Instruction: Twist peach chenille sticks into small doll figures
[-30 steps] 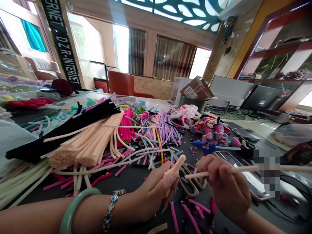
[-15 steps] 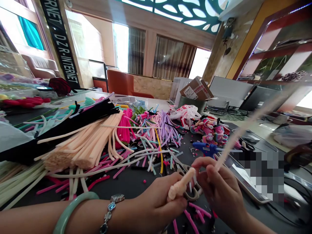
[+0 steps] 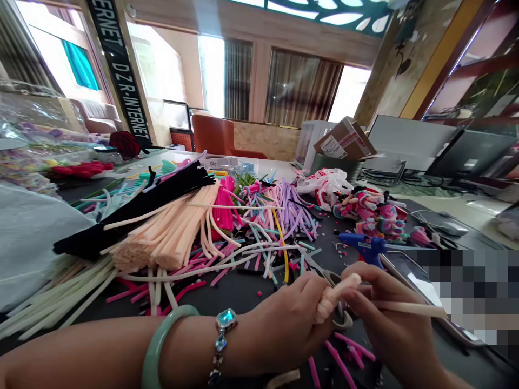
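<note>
My left hand (image 3: 279,319), with a green bangle and a jewelled bracelet at the wrist, is closed round a coiled peach pipe cleaner piece (image 3: 329,303). Its narrow end sticks out toward the right. My right hand (image 3: 399,324) pinches close to that end, fingertips bent in. A long pale pipe cleaner strand (image 3: 409,308) runs out to the right across this hand; where it joins the coil is hidden by the fingers. Scissors (image 3: 318,265) lie open-handled on the dark table behind and beneath my hands, partly covered by them.
Peach pipe cleaner bundles (image 3: 162,237), a black bundle (image 3: 130,216) and purple stems (image 3: 295,208) spread across the left and middle. A blue glue gun (image 3: 363,243) lies behind my right hand, near a tablet (image 3: 409,275). Pink cut pieces (image 3: 338,356) are scattered in front.
The long strand, which stood up to the upper right, has swung down and now lies nearly level. My right hand has come in against the coil's tip. The view has turned slightly left.
</note>
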A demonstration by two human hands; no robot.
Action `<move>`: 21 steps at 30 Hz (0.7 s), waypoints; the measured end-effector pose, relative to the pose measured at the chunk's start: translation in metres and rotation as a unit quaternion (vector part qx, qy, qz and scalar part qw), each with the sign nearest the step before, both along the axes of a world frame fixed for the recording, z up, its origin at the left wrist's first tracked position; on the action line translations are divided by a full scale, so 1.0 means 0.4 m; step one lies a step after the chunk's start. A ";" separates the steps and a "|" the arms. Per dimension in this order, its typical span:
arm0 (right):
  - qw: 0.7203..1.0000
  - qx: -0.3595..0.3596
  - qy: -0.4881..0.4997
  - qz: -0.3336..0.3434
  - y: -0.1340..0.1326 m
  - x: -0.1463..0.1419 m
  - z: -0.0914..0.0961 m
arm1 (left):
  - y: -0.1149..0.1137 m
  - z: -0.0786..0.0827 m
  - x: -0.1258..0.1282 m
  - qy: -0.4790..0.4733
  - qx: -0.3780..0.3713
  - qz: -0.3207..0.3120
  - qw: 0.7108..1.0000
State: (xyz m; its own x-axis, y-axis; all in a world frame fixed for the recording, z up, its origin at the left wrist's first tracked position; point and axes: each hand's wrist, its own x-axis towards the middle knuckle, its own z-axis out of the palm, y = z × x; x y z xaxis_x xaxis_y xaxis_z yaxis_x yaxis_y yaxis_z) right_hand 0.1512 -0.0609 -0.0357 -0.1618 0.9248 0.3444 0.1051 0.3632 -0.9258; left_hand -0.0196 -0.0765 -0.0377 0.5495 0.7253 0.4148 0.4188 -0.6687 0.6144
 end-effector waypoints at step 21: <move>0.997 0.038 -0.072 -0.001 0.010 0.004 -0.026 | 0.031 -0.007 -0.037 0.130 0.074 0.040 0.988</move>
